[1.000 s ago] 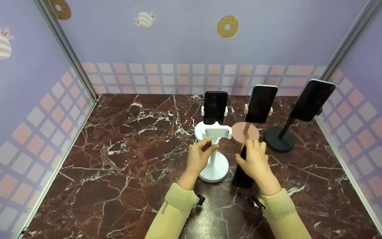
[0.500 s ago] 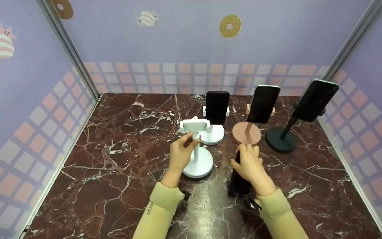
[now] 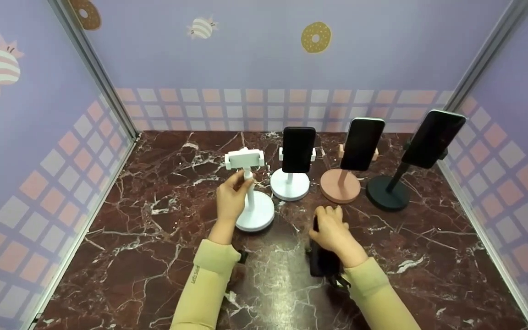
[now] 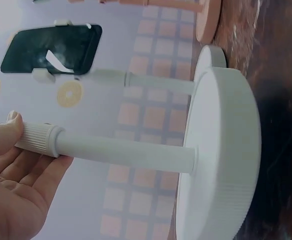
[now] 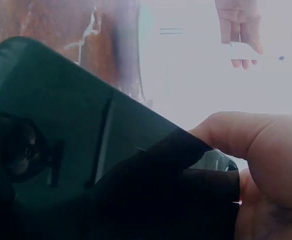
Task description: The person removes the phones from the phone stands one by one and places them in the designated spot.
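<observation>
My left hand (image 3: 231,198) grips the upper stem of a white phone stand (image 3: 255,214), just under its clamp, which holds no phone. In the left wrist view, thumb and fingers wrap the ribbed collar, and the round base (image 4: 221,150) appears raised off the table with a dark shadow beside it. My right hand (image 3: 333,231) holds a black phone (image 3: 323,262) by its edges, its thumb along the near side. The right wrist view shows the phone's dark glossy face (image 5: 76,135) close up; its far end is hidden by the hand.
Behind stand another white phone stand (image 3: 290,185), a pink stand (image 3: 340,185) and a black stand (image 3: 387,193) in a row, each with a phone in its clamp. The marble-patterned table (image 3: 145,256) is enclosed by patterned walls (image 3: 264,59).
My left hand has carried the white stand leftward and a little farther back, away from the other white stand. My right hand has moved slightly left and nearer with the phone.
</observation>
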`<state>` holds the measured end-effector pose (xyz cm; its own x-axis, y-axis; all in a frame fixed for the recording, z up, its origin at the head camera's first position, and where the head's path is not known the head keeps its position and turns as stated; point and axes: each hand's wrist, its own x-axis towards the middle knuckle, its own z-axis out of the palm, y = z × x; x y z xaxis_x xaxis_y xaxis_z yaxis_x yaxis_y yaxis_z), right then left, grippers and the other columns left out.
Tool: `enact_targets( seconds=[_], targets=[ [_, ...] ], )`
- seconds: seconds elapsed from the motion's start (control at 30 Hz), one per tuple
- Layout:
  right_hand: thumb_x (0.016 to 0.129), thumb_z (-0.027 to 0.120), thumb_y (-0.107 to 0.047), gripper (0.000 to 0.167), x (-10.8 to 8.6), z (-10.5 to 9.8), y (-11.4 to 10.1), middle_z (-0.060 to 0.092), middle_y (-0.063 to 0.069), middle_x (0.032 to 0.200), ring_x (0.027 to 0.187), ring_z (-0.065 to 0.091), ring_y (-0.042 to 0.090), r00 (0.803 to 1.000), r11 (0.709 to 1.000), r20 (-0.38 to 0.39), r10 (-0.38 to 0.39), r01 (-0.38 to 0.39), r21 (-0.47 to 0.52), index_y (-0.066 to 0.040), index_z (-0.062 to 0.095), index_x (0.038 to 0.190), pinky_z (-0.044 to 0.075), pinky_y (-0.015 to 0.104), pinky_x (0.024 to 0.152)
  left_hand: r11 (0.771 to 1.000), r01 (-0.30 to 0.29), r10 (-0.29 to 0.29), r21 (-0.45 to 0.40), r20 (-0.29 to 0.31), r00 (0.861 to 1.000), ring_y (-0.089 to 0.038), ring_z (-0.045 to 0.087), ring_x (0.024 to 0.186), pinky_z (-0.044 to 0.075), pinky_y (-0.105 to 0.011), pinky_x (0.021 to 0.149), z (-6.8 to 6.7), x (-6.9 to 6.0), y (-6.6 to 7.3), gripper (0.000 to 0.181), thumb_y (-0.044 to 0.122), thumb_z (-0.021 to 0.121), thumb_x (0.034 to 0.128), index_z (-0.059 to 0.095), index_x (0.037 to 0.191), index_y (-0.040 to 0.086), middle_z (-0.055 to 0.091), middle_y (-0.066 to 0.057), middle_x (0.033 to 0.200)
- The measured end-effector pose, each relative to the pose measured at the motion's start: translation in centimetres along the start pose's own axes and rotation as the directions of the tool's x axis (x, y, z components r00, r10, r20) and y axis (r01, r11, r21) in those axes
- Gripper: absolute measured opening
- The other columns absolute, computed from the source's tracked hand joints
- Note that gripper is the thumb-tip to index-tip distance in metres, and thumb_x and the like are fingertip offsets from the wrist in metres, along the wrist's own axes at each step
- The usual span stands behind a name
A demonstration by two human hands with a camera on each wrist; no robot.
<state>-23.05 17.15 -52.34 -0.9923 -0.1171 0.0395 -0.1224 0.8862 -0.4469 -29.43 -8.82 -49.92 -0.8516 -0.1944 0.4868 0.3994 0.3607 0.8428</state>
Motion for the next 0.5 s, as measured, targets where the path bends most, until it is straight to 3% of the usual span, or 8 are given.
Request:
enact_targets(
  seconds=[0.5],
  targets=[
    [0.081,0.074,-0.018,0.032,1.2,1.2,0.1,0.057,0.023,0.108,0.113,0.044,0.044,0.996,0.999,0.085,0.037,-0.035,-0.025,-0.003,0.055,0.102,0.048,0.067,0.080,0.998,0.064,-0.064,0.010,-0.058,0.996,-0.041,0.074,0.096,0.061,-0.047,0.087,-1.0,3.4,-2.6,0.031,0.004,0.074,0.0922,0.070,0.119,-0.011,0.075,-0.028,0.110]
  ],
)
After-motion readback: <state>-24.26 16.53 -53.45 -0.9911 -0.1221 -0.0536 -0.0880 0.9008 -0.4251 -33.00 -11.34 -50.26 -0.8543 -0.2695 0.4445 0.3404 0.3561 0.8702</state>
